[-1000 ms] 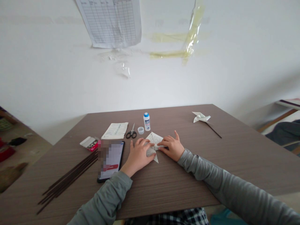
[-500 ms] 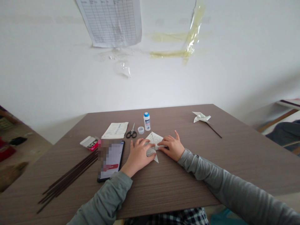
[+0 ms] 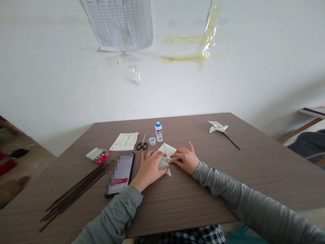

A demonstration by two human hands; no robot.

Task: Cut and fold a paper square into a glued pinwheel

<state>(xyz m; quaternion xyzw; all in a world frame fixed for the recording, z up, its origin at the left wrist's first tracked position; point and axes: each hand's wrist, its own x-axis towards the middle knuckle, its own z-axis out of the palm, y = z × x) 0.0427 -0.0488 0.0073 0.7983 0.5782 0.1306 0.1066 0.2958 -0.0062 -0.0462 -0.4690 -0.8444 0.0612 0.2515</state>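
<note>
A piece of printed paper [image 3: 165, 148], folded into a pinwheel with pointed corners, lies on the table in front of me. My left hand [image 3: 150, 166] covers its left side, fingers curled over it and thumb near the lower point. From the other side, my right hand [image 3: 187, 159] grips the right edge between thumb and fingertips, one finger raised. Both hands partly hide the paper's middle. Just beyond them stand a white glue bottle with a blue cap [image 3: 158, 132], a small clear cup [image 3: 152, 141] and black-handled scissors [image 3: 142, 143].
Left of my hands lie a phone [image 3: 123, 173], several thin brown sticks [image 3: 76, 189], an open small box [image 3: 96, 155] and a stack of printed paper [image 3: 124, 141]. At the back right rests a paper pinwheel on a stick [image 3: 218, 127]. A white wall [image 3: 177, 91] rises behind the table.
Both hands keep their hold on the folded paper with hardly any movement. The whole view has shifted very slightly.
</note>
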